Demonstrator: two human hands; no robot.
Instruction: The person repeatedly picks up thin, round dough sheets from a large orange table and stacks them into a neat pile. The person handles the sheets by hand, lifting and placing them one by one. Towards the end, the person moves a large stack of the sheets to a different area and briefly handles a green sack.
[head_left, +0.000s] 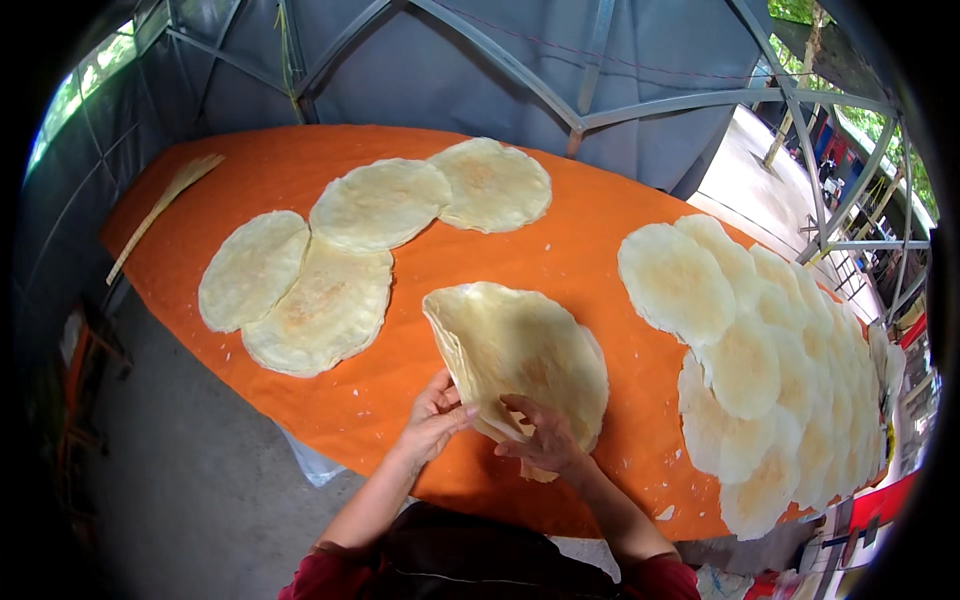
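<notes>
A stack of large round thin flatbreads (540, 352) lies on an orange cloth (525, 270) right in front of me, its left side lifted and curled upward. My left hand (436, 418) pinches the raised lower-left edge between thumb and fingers. My right hand (544, 439) is at the near edge of the stack, fingers spread and bent over the bread; whether it grips a layer I cannot tell. Farther left, two overlapping flatbreads (319, 307) touch another overlapping pair (381, 204) behind them. The undersides of the stack's lower layers are partly hidden.
Many overlapping thin flatbreads (780, 375) cover the table's right end. A dried-straw whisk or brush (169, 199) lies at the far left edge. Small white crumbs dot the cloth. Metal frame bars (510, 60) and grey sheeting stand behind the table.
</notes>
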